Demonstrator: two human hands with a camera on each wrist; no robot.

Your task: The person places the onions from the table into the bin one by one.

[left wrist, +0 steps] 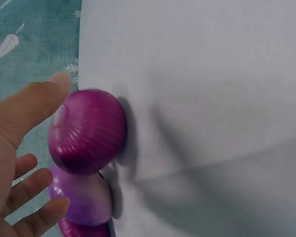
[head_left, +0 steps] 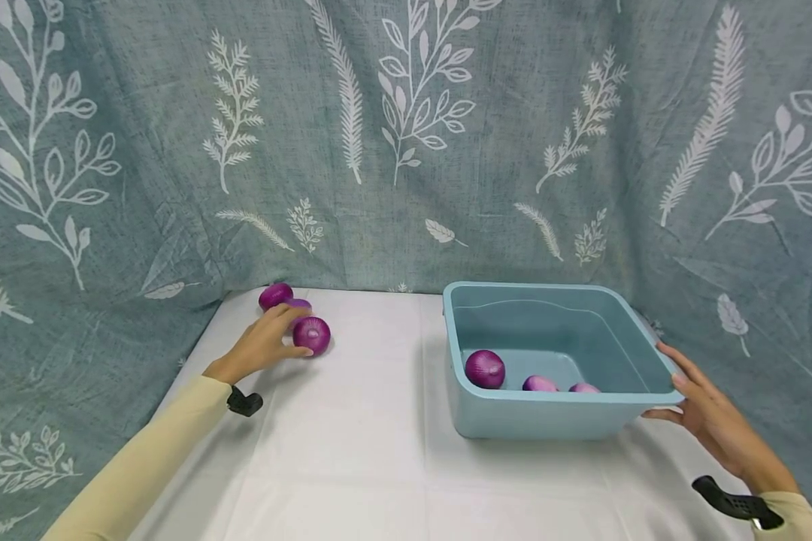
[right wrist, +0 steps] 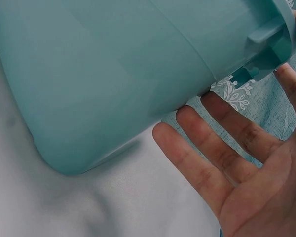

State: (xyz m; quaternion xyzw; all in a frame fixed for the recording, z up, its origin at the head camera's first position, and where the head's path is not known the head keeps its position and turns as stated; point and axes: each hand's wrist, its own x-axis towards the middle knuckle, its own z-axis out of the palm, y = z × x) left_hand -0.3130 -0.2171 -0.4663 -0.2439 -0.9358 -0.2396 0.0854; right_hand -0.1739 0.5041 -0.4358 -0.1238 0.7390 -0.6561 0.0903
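Cream left sleeve foremost; your left hand, loosely spread, ungripping, is nearer the front purple onion, just right of its fingertips on the tabletop; your right hand, straight-fingered, touches the tub.

On the surface, at the far left, three onions lie in a line running away from me; my left grip is at the nearest one's left. On the right is a bin, with three more onions along its near wall. My right grip touches its right end. Behind hangs a curtain.
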